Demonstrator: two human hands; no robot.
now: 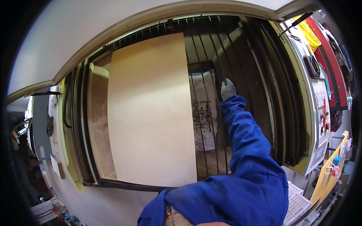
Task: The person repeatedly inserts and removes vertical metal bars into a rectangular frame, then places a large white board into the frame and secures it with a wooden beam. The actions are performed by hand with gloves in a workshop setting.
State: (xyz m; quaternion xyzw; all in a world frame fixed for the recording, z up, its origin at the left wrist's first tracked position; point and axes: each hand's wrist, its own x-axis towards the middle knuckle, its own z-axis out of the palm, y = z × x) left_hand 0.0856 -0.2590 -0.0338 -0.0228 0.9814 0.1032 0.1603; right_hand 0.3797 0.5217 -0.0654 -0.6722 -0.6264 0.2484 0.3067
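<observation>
My right arm, in a blue sleeve, reaches into the bed of a large open machine. My right hand point(228, 89), in a grey-white glove, is closed on one of the thin dark metal slats point(218, 47) that run from the far side to the near side. To its left, a large flat cream-white sheet point(151, 113) lies over the slats. Under the bare slats a whitish sack with dark print point(203, 109) shows. What looks like my left hand point(177, 217), in a worn glove, is at the bottom edge, mostly hidden by blue cloth; its fingers cannot be made out.
A raised pale lid point(56, 34) arches over the far side, with a strut point(296, 24) at right and another strut point(47, 93) at left. Dark rails point(286, 94) line the bed's right side. Printed papers point(296, 203) and a yellow board point(330, 169) are at the lower right.
</observation>
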